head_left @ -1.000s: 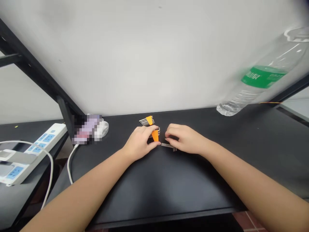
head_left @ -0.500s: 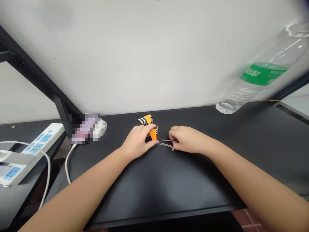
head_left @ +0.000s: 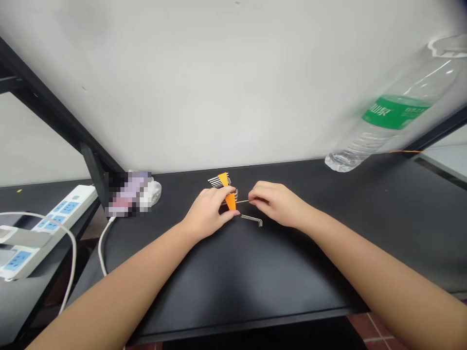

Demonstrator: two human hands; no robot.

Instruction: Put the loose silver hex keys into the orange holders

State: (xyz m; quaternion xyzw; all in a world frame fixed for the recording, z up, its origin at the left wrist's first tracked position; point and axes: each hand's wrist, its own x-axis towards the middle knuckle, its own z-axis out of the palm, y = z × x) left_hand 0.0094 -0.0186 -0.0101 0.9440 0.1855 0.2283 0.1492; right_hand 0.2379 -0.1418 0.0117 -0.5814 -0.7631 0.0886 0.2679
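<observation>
My left hand is closed on an orange hex-key holder that rests on the black table; several silver keys stick out of it toward the wall. My right hand pinches one thin silver hex key and holds its tip at the holder. Two or three loose hex keys lie on the table just in front of both hands.
A clear plastic water bottle with a green label stands at the back right. A blurred purple-and-white object sits at the back left. White power strips with a white cable lie on the neighbouring table to the left.
My right hand drew back to the loose keys, picked one up and brought it up to the orange holder. My left hand stayed on the holder.
</observation>
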